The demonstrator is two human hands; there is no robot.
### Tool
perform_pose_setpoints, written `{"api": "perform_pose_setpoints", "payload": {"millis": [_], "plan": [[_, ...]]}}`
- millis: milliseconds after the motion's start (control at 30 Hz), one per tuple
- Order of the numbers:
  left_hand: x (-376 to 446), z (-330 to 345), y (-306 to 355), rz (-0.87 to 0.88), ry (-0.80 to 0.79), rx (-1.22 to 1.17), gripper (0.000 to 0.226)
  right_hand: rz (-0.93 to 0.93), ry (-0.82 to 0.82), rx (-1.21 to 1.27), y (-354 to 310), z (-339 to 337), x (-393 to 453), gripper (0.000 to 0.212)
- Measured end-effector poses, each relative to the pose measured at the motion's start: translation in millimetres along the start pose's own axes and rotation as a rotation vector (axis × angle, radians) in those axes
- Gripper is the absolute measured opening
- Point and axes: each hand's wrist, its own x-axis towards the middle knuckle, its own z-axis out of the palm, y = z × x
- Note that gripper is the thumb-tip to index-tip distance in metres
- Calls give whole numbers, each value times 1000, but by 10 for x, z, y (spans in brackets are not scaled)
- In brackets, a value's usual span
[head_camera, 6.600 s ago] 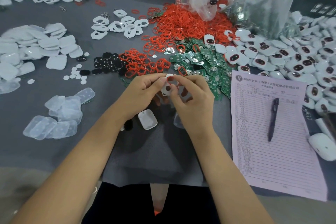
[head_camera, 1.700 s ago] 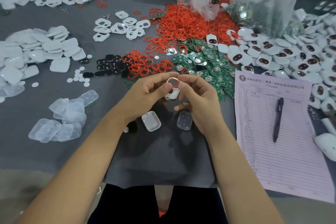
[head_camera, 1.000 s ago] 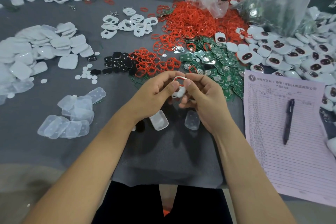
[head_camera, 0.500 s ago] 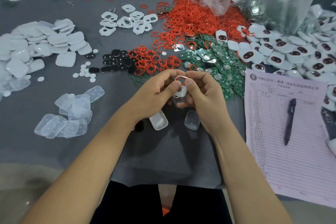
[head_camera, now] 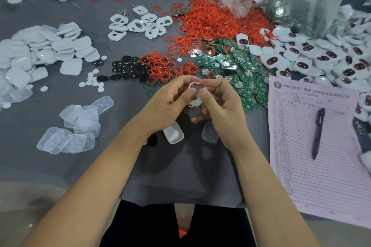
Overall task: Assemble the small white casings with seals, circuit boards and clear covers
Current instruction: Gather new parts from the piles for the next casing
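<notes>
Above the middle of the grey felt-covered counter (head_camera: 30, 110), the left hand (head_camera: 168, 104) and right hand (head_camera: 222, 106) share a pinching grip on a small rounded white casing (head_camera: 195, 101); a thin red rubber seal (head_camera: 195, 84) loops at its top; glossy clear covers (head_camera: 74, 128) lie toward the left edge.

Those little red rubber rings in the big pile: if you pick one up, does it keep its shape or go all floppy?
Probably floppy: the thin red rubber seal rings lie tangled and bent into uneven loops. Likely very light, since each is only a thin band with an open middle. The one being pressed onto the small white casing by the left hand and right hand seems to bend easily.
</notes>
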Motion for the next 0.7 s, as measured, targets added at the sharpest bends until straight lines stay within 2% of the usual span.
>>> {"api": "perform_pose_setpoints", "payload": {"millis": [133, 267, 433, 600, 700], "plan": [[1, -14, -14, -11, 5, 6, 25, -16, -24, -35, 26, 33, 2, 17], [28, -36, 5, -23, -27, -59, 26, -30, 8, -46, 45, 38, 1, 18], [11, -29, 32, -17, 12, -107, 28, -96, 55, -88, 21, 19, -12, 22], [19, -4, 17, -26, 24, -103, 26, -118, 182, -216, 24, -5, 26, 12], [8, 8, -8, -16, 8, -80, 21, -128, 198, -255, 17, -23, 19, 9]]}}
